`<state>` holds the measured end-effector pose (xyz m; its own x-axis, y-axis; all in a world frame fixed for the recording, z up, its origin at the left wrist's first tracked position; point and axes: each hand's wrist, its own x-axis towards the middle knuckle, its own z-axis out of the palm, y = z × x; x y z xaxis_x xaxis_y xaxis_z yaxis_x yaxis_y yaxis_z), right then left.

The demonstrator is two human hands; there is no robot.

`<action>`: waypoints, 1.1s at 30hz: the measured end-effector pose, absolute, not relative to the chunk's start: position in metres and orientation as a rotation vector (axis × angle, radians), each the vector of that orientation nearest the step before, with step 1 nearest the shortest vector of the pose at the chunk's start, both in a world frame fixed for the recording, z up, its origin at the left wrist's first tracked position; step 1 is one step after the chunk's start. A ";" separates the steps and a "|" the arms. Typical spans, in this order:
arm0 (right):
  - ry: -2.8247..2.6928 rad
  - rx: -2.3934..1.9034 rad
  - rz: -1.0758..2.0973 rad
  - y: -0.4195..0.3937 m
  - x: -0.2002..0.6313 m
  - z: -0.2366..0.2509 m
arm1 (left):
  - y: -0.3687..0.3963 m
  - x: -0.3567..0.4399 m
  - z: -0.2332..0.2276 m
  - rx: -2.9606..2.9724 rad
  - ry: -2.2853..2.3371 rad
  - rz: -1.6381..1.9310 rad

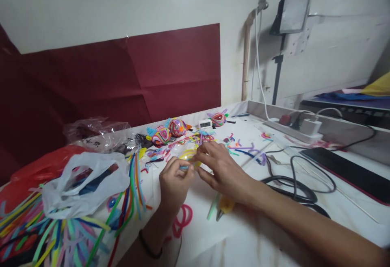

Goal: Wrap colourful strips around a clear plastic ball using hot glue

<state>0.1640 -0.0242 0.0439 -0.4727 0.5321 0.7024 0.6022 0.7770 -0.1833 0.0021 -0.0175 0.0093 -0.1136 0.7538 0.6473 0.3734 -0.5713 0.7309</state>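
Head view: left hand [174,181], right hand [219,168] pinch half-hidden blue strip [185,168].

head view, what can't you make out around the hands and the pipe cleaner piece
- Pipe cleaner piece: mostly hidden by the fingers of the left hand and right hand; its shape is unclear.
- Small clock: display too small to read.
- Pliers: partly covered by the right forearm.

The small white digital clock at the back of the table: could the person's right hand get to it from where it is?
Probably yes. The small white digital clock stands just beyond the right hand, with only loose colourful pipe-cleaner scraps lying flat between them; nothing tall blocks the way.
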 end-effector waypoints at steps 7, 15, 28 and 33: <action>-2.156 -0.845 -0.142 -0.018 0.163 0.039 | -0.016 0.001 0.008 1.857 1.215 1.723; -2.249 -0.859 -0.217 -0.014 0.167 0.038 | -0.014 0.001 0.007 1.970 1.203 1.634; -2.321 -0.866 -0.180 -0.011 0.179 0.033 | -0.010 -0.001 0.003 2.030 1.110 1.461; -2.339 -0.871 -0.191 -0.010 0.180 0.030 | -0.010 -0.001 0.001 2.063 1.064 1.405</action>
